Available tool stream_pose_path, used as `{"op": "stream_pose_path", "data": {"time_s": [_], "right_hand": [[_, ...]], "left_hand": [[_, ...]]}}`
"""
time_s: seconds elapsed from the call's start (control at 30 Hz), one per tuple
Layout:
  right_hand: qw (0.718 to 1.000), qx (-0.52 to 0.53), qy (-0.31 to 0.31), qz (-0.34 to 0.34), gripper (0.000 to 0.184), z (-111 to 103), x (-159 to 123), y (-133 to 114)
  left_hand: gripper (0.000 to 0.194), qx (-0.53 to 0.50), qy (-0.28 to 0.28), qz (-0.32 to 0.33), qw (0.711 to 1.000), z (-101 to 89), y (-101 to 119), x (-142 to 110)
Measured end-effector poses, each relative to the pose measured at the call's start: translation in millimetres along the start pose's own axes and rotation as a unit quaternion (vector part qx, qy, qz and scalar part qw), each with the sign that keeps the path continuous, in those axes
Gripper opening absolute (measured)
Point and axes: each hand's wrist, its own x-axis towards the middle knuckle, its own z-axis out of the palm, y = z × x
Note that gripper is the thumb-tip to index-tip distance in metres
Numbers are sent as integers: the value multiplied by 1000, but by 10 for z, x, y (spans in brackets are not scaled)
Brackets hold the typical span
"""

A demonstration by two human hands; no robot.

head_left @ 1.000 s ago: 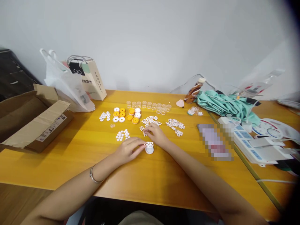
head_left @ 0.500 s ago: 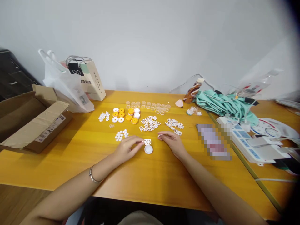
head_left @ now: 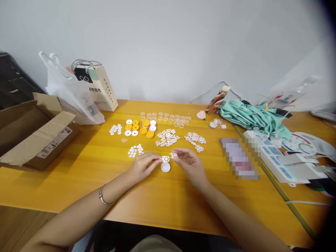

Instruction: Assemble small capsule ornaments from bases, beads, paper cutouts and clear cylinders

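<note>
Between the fingertips of my left hand (head_left: 143,167) is a flat white openwork plastic piece (head_left: 165,159), pinched by its left end. My right hand (head_left: 191,165) pinches a second, smaller-looking white openwork piece (head_left: 173,155) just to the right of the first. The two pieces are close together; I cannot tell whether they touch. Below them on the table lies a round white cap (head_left: 165,167) with a raised rim. Beyond my hands are a pile of white openwork pieces (head_left: 167,138) and a smaller pile of similar pieces (head_left: 195,137).
Small white discs (head_left: 135,151), yellow and white round caps (head_left: 144,131) and a row of clear cups (head_left: 166,117) lie further back. A cardboard box (head_left: 52,140) stands at left. A phone (head_left: 237,155), a power strip (head_left: 275,159) and a bottle (head_left: 217,100) are at right.
My right hand has moved left, bringing its white piece beside the one in my left hand. My left hand has stayed nearly still. The view has shifted slightly.
</note>
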Motion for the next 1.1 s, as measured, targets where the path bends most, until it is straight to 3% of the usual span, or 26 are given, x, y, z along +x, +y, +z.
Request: {"op": "stream_pose_path", "data": {"time_s": [0.2,0.6,0.9,1.1], "right_hand": [[995,-56,-52,-62,20,88,-80,75],[972,-132,-102,-165,19,41,-56,134],[920,-218,-129,-300,25,7,-17,72],[854,-294,-166,-396,37,-81,14,186]], "left_hand": [[14,-3,-4,24,1000,8,39,-2],[12,-12,8,33,999,28,47,-10],[11,-72,1,-80,994,46,89,-14],[13,-101,5,-108,989,54,123,-8]]}}
